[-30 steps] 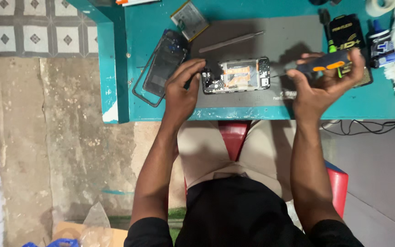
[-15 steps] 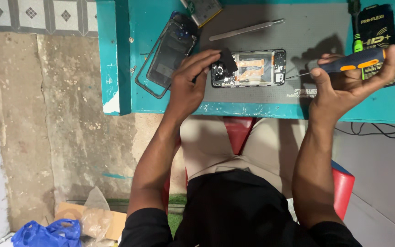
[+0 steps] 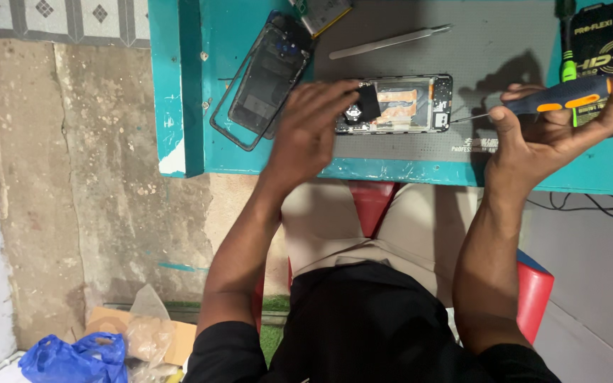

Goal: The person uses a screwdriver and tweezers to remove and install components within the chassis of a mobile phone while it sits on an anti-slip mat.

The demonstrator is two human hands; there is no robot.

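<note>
An opened phone [image 3: 406, 105] lies on a grey work mat [image 3: 462, 50] on a teal table [image 3: 243, 152]. My left hand [image 3: 310, 131] is at the phone's left end, its fingertips pinching a small black part [image 3: 369, 101] over the phone. My right hand [image 3: 551, 131] hovers right of the phone and grips a screwdriver with a black and orange handle [image 3: 558, 96], its thin tip pointing left toward the phone's right end.
A dark phone back cover [image 3: 267, 74] lies left of the phone. Metal tweezers [image 3: 391, 42] lie behind it. A green-handled tool [image 3: 567, 42] and a black package [image 3: 601, 42] sit at the back right. A red stool [image 3: 533, 291] is under me; a blue bag [image 3: 72, 358] lies on the floor.
The view has drifted, so the table sits higher and further right. My left hand shifted on the phone's left end and looks blurred with motion. The right hand keeps the screwdriver.
</note>
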